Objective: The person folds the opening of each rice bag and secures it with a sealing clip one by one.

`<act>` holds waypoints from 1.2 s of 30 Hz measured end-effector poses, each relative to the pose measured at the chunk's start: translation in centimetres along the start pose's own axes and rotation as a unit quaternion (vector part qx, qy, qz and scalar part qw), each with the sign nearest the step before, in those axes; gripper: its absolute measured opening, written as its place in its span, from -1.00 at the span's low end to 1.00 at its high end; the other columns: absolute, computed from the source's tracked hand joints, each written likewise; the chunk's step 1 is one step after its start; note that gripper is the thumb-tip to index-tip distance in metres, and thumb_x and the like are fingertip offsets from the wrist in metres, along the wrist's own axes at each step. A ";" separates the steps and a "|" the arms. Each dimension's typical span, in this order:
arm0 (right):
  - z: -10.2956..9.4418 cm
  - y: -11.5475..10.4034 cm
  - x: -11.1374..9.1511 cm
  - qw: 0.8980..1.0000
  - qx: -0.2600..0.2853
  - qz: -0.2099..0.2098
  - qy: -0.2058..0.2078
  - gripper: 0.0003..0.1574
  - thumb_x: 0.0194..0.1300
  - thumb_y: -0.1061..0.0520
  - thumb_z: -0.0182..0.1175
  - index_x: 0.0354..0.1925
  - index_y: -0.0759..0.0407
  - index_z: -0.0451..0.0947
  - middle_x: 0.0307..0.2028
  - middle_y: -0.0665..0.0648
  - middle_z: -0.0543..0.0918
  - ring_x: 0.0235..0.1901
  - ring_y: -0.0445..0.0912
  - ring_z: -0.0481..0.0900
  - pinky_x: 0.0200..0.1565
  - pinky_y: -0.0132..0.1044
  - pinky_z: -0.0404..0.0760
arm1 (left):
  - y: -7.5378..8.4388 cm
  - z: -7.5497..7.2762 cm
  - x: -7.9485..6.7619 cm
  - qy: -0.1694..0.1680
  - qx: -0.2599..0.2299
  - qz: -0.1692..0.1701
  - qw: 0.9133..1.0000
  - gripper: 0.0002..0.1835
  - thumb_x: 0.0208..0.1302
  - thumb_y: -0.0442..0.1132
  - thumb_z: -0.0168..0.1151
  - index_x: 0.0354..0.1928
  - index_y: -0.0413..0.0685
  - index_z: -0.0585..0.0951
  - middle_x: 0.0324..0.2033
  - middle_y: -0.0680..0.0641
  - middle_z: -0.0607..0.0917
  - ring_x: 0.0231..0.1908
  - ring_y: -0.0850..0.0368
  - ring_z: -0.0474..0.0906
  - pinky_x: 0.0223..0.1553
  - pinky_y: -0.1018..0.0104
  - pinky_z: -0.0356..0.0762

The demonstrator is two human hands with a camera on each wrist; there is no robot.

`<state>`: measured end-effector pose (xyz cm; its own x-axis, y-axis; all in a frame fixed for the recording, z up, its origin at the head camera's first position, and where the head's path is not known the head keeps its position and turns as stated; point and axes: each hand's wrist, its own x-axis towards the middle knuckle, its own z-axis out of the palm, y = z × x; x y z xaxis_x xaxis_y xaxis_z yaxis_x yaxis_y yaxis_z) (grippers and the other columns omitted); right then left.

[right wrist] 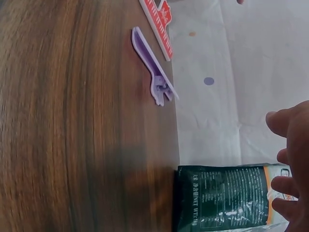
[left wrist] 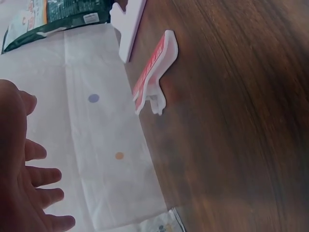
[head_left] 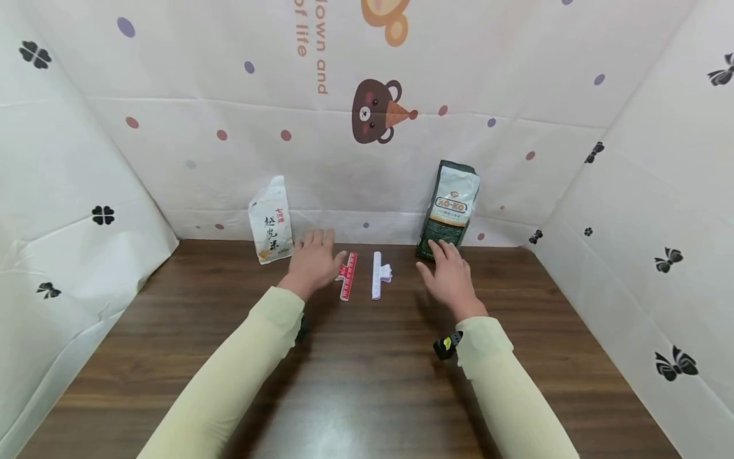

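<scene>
My left hand point(head_left: 313, 263) is over the table just right of a white paper bag point(head_left: 272, 223) with dark lettering, its fingers extended and holding nothing. A red bag clip point(head_left: 348, 276) with a white edge lies beside its thumb. To the right is a pale purple bag clip point(head_left: 376, 275), also flat on the table. My right hand point(head_left: 449, 278), fingers spread and loosely bent, is in front of a green and silver bag point(head_left: 451, 207) that leans on the back wall. In the right wrist view the fingertips overlap the green bag point(right wrist: 222, 198); whether they touch it I cannot tell.
The brown wood-grain table point(head_left: 367, 370) meets a white patterned cloth point(head_left: 321, 159) hanging behind it. More white cloth rises along the left point(head_left: 74, 191) and right point(head_left: 648, 223) sides. A black wrist device point(head_left: 448, 345) sits at my right cuff.
</scene>
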<state>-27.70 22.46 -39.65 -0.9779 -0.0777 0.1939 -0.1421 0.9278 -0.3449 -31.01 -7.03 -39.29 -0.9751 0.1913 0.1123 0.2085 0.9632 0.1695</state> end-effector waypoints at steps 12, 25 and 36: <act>0.0 1.6 0.5 1.000 -0.002 -0.002 0.017 -0.19 0.45 -0.20 -0.05 0.49 0.11 0.04 0.47 0.34 0.07 0.47 0.26 -0.04 0.33 0.35 0.06 | 2.9 0.6 2.0 0.012 -0.009 0.038 0.999 -0.25 0.46 0.23 -0.31 0.52 -0.04 0.01 0.49 -0.19 0.11 0.50 -0.17 -0.07 0.44 -0.19 -0.07; -0.7 3.1 1.0 1.000 -0.002 0.015 0.026 -0.18 0.46 -0.21 -0.06 0.49 0.12 0.03 0.46 0.34 0.08 0.45 0.24 0.02 0.32 0.35 0.09 | 5.2 1.0 3.2 0.014 -0.007 0.054 0.998 -0.27 0.46 0.23 -0.30 0.52 0.00 0.04 0.48 -0.16 0.15 0.49 -0.15 -0.02 0.43 -0.22 -0.08; -1.5 3.8 1.3 0.999 0.002 0.022 0.032 -0.16 0.45 -0.21 -0.05 0.49 0.15 0.02 0.45 0.38 0.08 0.43 0.28 0.04 0.32 0.36 0.08 | 6.2 1.2 3.7 -0.010 -0.003 0.061 0.998 -0.24 0.46 0.26 -0.32 0.53 -0.01 -0.02 0.49 -0.15 0.12 0.50 -0.12 -0.05 0.44 -0.15 -0.01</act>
<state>-29.23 26.41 -39.34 -0.9714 -0.0127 0.2373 -0.0996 0.9284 -0.3580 -33.39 -0.12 -38.97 -0.9436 0.3114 0.1122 0.3265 0.9314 0.1610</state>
